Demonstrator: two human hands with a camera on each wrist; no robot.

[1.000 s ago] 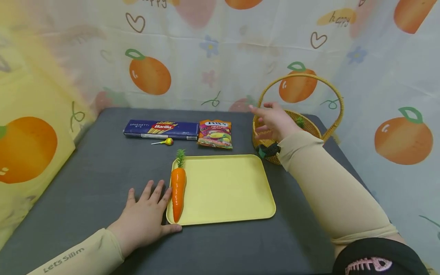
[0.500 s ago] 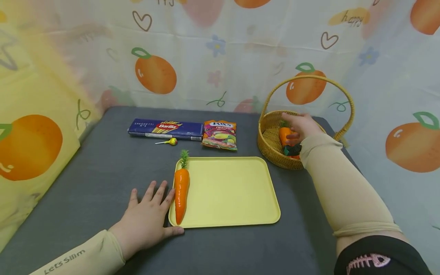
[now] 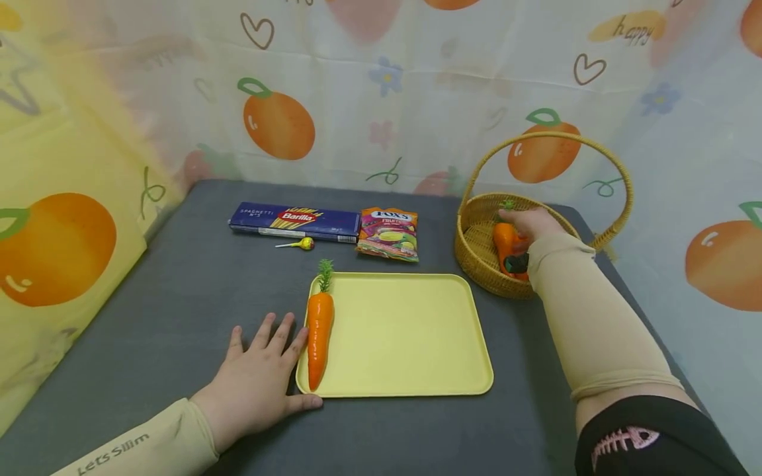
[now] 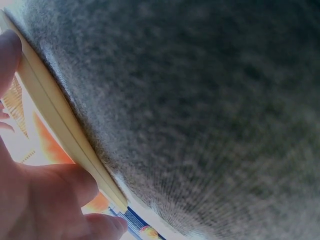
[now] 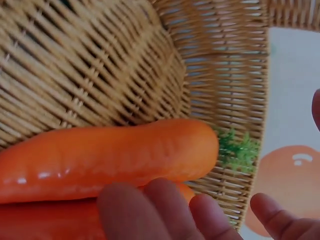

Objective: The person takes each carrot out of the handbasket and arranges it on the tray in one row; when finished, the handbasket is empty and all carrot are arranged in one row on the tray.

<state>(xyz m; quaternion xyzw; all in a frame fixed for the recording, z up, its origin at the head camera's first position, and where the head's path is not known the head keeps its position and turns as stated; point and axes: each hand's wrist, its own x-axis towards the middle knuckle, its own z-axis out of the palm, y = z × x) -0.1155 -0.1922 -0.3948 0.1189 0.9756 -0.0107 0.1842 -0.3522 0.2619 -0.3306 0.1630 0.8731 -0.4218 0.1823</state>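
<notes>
My left hand (image 3: pixel 253 380) lies with fingers spread at the left edge of a yellow tray (image 3: pixel 411 337), its thumb by the near left corner. Along that side of the tray rests an orange carrot (image 3: pixel 319 340) with a green top. At the right, my right hand (image 3: pixel 538 225) reaches into a wicker basket (image 3: pixel 485 271). Inside it are two carrots side by side; the upper carrot (image 5: pixel 115 155) shows plainly in the right wrist view, while the fingers partly cover the lower carrot (image 5: pixel 50 220). Those fingers are extended over the carrots, not wrapped round either.
Behind the tray lie a blue spaghetti box (image 3: pixel 294 221), a lollipop (image 3: pixel 305 243) and a Fox's candy bag (image 3: pixel 388 233). The basket's tall handle (image 3: pixel 550 135) arches over it. A fruit-print curtain (image 3: pixel 333 86) hangs behind the grey table (image 3: pixel 381 436).
My right hand has moved from the basket's left rim down and rightward over the carrots inside it. The left hand has stayed at the tray. The head view has shifted slightly.
</notes>
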